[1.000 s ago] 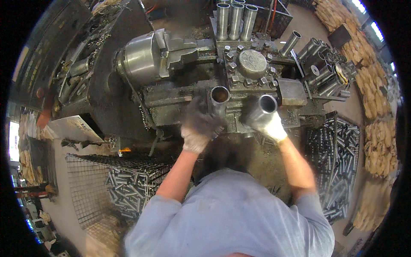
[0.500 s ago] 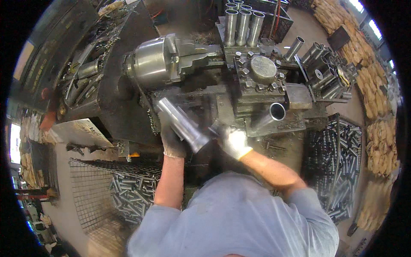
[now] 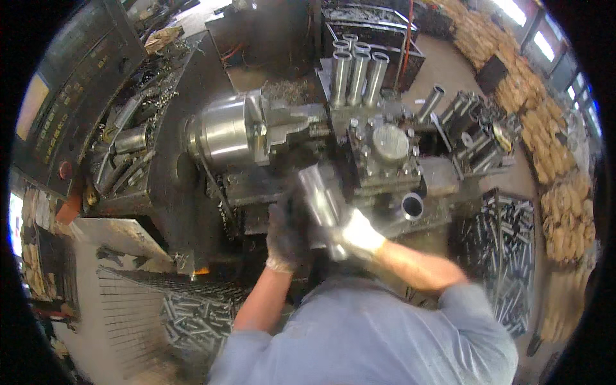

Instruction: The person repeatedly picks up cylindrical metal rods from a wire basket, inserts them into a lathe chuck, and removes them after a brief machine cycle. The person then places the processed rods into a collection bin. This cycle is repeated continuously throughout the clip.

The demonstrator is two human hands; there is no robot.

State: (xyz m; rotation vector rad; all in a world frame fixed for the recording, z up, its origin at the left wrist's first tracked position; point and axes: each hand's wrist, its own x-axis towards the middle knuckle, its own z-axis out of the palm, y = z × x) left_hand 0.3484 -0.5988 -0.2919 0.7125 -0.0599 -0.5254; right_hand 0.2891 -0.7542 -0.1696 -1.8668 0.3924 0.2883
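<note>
Tubing — one short metal tube (image 3: 323, 204), blurred by motion — sat tilted in front of the lathe, just near of the tool turret (image 3: 384, 154) and right of the chuck (image 3: 224, 133). The right hand (image 3: 359, 234), in a pale glove, gripped its near end; the left hand (image 3: 287, 232), dark-gloved, was closed beside its body, though the blur hid the exact finger hold. Doing this well seemed to call for a firm two-handed grip, the tube kept level with the chuck's axis — clear of the turret's edges. A second tube (image 3: 412, 206) lay to the right.
</note>
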